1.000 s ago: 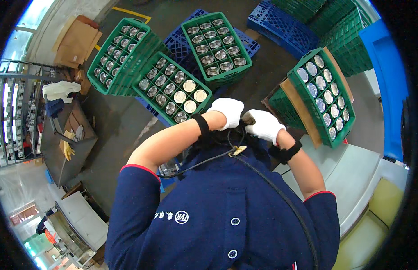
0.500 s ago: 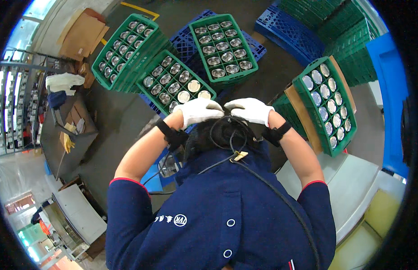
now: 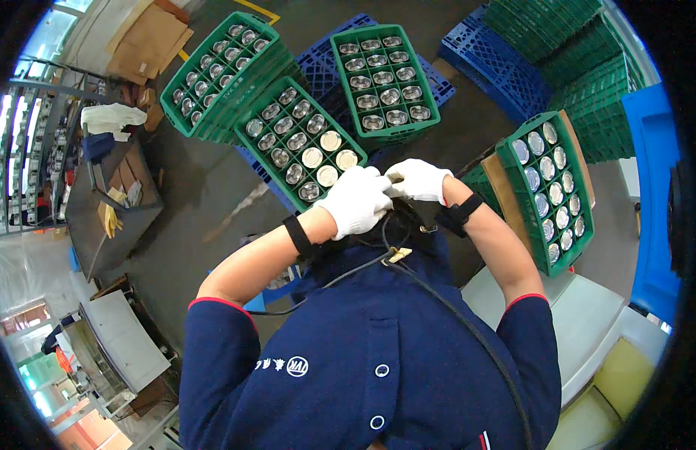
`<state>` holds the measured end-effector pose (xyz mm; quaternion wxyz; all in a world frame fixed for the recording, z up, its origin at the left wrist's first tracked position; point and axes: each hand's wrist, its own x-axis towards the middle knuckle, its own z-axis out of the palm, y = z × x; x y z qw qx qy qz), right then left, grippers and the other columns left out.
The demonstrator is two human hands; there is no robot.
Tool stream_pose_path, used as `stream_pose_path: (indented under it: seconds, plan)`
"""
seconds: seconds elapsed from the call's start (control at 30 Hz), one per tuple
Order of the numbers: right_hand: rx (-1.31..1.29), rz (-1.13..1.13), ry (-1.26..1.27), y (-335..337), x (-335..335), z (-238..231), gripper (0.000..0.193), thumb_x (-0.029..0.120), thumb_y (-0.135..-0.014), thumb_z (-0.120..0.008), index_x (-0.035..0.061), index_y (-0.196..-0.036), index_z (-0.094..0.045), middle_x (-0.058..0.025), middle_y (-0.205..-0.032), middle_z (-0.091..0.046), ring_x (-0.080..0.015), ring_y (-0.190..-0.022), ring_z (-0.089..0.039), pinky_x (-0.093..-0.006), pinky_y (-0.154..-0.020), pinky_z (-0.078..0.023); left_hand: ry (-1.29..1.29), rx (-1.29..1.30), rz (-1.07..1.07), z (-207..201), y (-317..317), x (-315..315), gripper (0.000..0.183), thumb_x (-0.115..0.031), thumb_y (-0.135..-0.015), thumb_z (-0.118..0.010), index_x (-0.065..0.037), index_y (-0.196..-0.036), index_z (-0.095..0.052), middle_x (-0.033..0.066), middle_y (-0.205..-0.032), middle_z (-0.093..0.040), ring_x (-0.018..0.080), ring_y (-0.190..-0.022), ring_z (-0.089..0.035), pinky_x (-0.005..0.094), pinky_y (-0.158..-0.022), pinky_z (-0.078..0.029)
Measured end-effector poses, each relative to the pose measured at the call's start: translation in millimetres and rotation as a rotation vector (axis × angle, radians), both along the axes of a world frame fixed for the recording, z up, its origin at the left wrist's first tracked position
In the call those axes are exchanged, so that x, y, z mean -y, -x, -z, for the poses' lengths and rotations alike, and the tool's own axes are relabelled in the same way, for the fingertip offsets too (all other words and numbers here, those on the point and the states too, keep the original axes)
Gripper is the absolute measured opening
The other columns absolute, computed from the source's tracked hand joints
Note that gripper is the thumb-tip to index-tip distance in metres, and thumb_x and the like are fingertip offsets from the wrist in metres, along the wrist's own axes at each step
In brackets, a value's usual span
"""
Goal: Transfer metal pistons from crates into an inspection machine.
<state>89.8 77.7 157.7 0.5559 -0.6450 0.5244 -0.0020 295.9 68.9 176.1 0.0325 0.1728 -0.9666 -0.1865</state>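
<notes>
Dark workshop floor (image 3: 202,202) spreads beneath everything, with blue pallets (image 3: 494,64) on the far side and tall stacks of green crates (image 3: 599,112) at far right. Four gridded crates show their contents: a far-left crate (image 3: 220,127), a far-middle crate (image 3: 399,133), a near-left crate (image 3: 271,170) and a right crate (image 3: 570,259) beside brown cardboard (image 3: 513,210). Nearest is a navy shirt (image 3: 318,405); beyond it the white-gloved left hand (image 3: 355,201) and right hand (image 3: 417,182) meet, fingers bent, just above a looped black cable (image 3: 483,342) that runs down the shirt. Whether they pinch it, or anything, I cannot tell. Neither hand is inside a crate. All four crates' visible compartments look occupied by metal parts (image 3: 389,96), so little filling seems left there; four pale round tops (image 3: 331,141) in the near-left crate differ from their neighbours. Smallest, a pale clip (image 3: 397,256) sits on the cable near the collar, apart from both hands, whose handling seems under way rather than finished.
</notes>
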Motion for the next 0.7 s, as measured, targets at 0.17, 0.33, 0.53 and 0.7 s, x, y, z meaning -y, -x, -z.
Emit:
stream_pose_path:
  seconds: [0.17,0.33,0.53,0.7]
  plan:
    - [-0.154,-0.154,0.4,3.5,-3.3,6.6,0.026,0.027,-0.083,-0.063,0.0104,-0.101,-0.07,-0.0145,-0.097,-0.07,-0.0357,-0.092,-0.066,-0.0413,-0.08,-0.052,0.002,0.089,-0.044,2.3,7.4,-3.0,0.013,-0.027,-0.079,-0.07,-0.021,-0.089,-0.076,0.0022,-0.093,-0.065,0.0253,-0.093,-0.061,0.0429,-0.074,-0.046]
    - [-0.124,-0.064,0.409,6.6,-13.4,4.0,0.022,0.027,-0.083,-0.063,0.0127,-0.098,-0.071,-0.0124,-0.098,-0.071,-0.0343,-0.094,-0.066,-0.0416,-0.082,-0.053,-0.257,0.079,-0.412,15.2,22.9,3.4,0.029,-0.032,-0.073,-0.074,-0.014,-0.096,-0.07,0.0112,-0.088,-0.064,0.0333,-0.089,-0.063,0.0442,-0.076,-0.049]
    - [-0.145,0.045,0.567,4.2,-24.4,6.5,0.018,0.024,-0.084,-0.062,0.0138,-0.095,-0.072,-0.0112,-0.097,-0.071,-0.032,-0.095,-0.066,-0.0411,-0.083,-0.052,-0.341,0.252,-0.522,24.8,41.7,4.4,0.035,-0.033,-0.08,-0.065,-0.005,-0.1,-0.064,0.0189,-0.096,-0.071,0.0367,-0.091,-0.069,0.0432,-0.079,-0.054]
    - [-0.108,0.057,0.46,15.9,-31.1,21.5,0.02,0.025,-0.085,-0.06,0.012,-0.096,-0.071,-0.0127,-0.1,-0.07,-0.0338,-0.094,-0.066,-0.042,-0.083,-0.052,-0.441,0.275,-0.525,35.3,56.9,-2.0,0.035,-0.028,-0.081,-0.063,-0.004,-0.105,-0.061,0.0211,-0.099,-0.07,0.039,-0.095,-0.067,0.0448,-0.081,-0.053]
